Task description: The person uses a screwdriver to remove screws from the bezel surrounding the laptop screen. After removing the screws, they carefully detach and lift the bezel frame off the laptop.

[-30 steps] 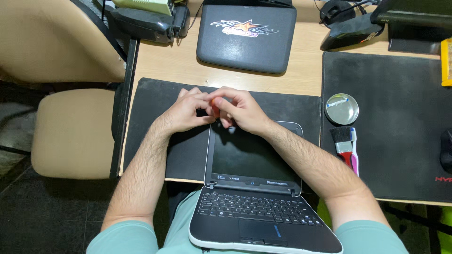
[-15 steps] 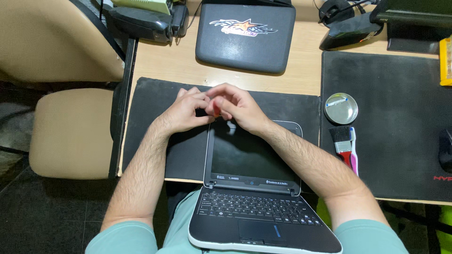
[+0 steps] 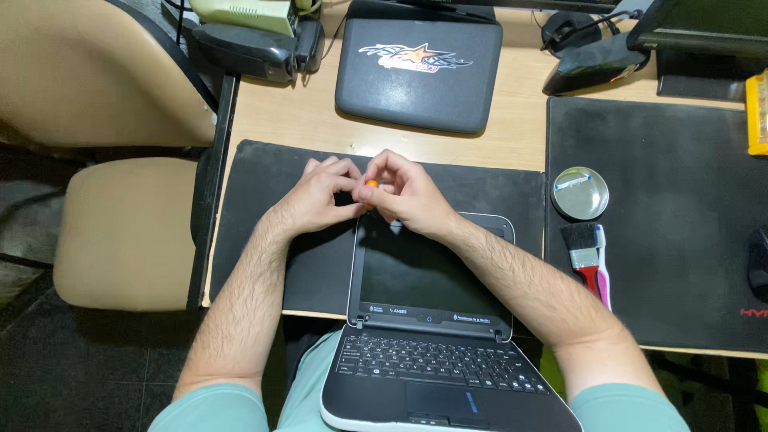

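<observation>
Between your hands (image 3: 360,200) sits a small orange bit (image 3: 372,184). The laptop (image 3: 432,336) is black with a pale rim; the mat (image 3: 264,232) beneath is black on a light wooden worktop (image 3: 280,120). At right, the brush (image 3: 586,256) has a red handle and the tin (image 3: 580,193) is silver.

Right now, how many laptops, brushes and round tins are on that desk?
Laptops: 2, one open under the hands, one closed behind.
Brushes: 1.
Round tins: 1.
Total: 4.
</observation>
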